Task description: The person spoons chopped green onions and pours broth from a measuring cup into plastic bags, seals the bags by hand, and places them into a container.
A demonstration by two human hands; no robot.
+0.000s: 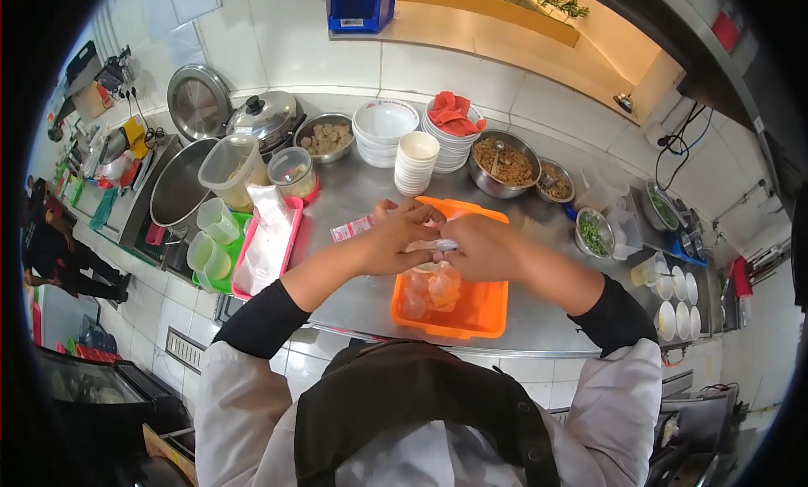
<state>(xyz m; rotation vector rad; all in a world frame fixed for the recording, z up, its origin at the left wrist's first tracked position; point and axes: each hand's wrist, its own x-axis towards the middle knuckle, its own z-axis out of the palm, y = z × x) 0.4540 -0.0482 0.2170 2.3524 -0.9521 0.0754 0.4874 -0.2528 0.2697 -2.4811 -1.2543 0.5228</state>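
Over the orange tray (pixel 473 319), my left hand (pixel 394 241) and my right hand (pixel 481 246) meet with fingers closed. Between them they pinch the twisted neck of a clear plastic bag (pixel 438 246). Its lower part is mostly hidden by my hands. Several small clear plastic bags with pale orange contents (pixel 433 289) lie in the left part of the tray. A red-and-white printed packet (pixel 351 228) lies on the steel counter just left of my left hand.
A stack of paper cups (pixel 416 163) and white bowls (pixel 385 125) stand behind my hands. To the right are steel bowls of brown minced food (pixel 505 177) and chopped greens (pixel 595 234). A pink tray (pixel 290 226) is at left. Another person (pixel 67 243) stands far left.
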